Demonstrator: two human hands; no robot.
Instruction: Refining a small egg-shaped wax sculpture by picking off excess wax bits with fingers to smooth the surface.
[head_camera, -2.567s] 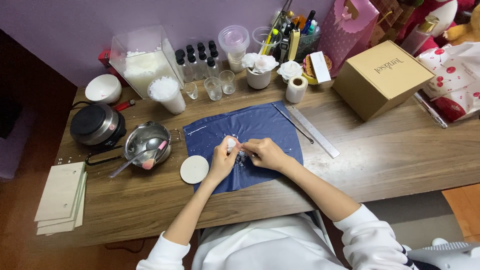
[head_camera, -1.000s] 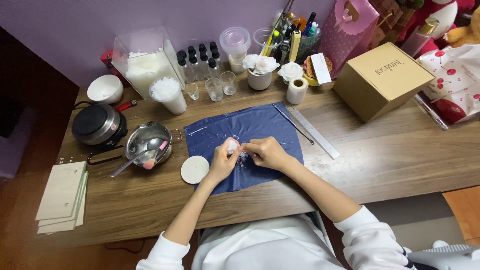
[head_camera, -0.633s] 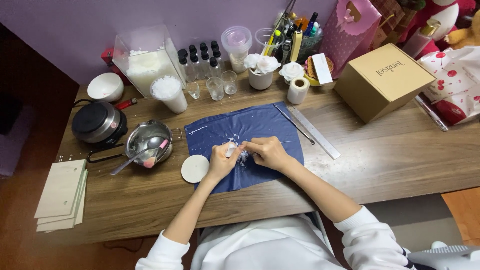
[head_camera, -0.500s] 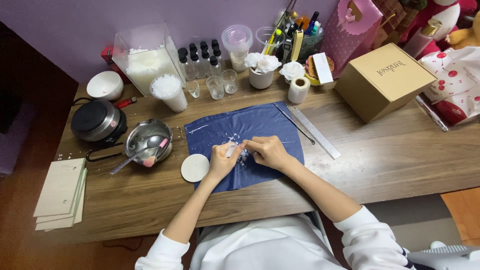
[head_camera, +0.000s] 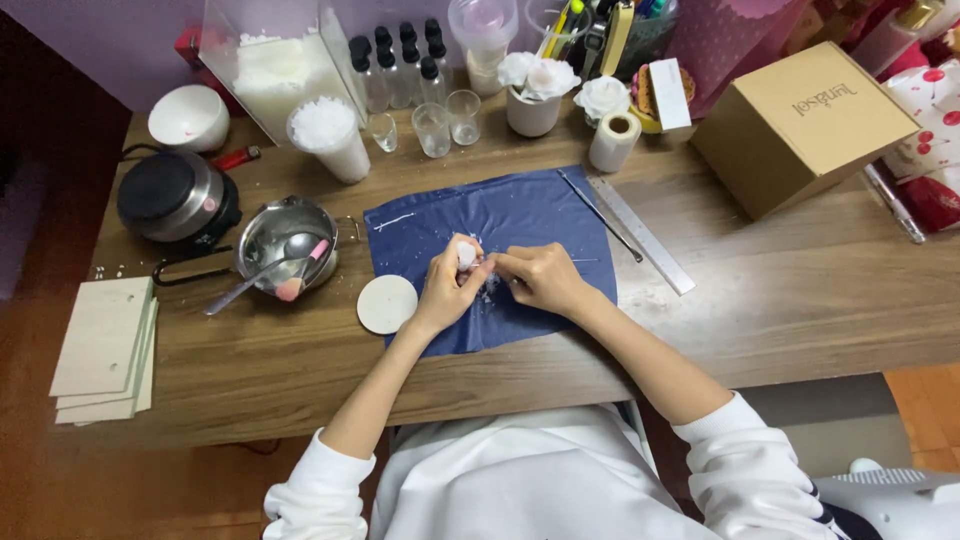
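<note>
Both hands meet over the middle of a dark blue mat (head_camera: 520, 215) on the wooden table (head_camera: 780, 300). My left hand (head_camera: 447, 288) pinches a small white waxy piece (head_camera: 466, 255) between fingers and thumb. My right hand (head_camera: 538, 277) is closed with its fingertips against that piece; what it holds, if anything, is too small to make out. White crumbs lie on the mat under the hands. A round white disc (head_camera: 386, 304) rests just left of my left hand.
A steel pot with a spoon (head_camera: 287, 245) and a small hot plate (head_camera: 175, 198) stand at left, stacked cards (head_camera: 102, 350) at the far left edge. A metal ruler (head_camera: 640, 233), cardboard box (head_camera: 803, 123), cups, bottles and a container of white flakes (head_camera: 280, 75) line the back.
Both hands stay together over the mat with only small finger movement on the white piece. The view has shifted slightly.
</note>
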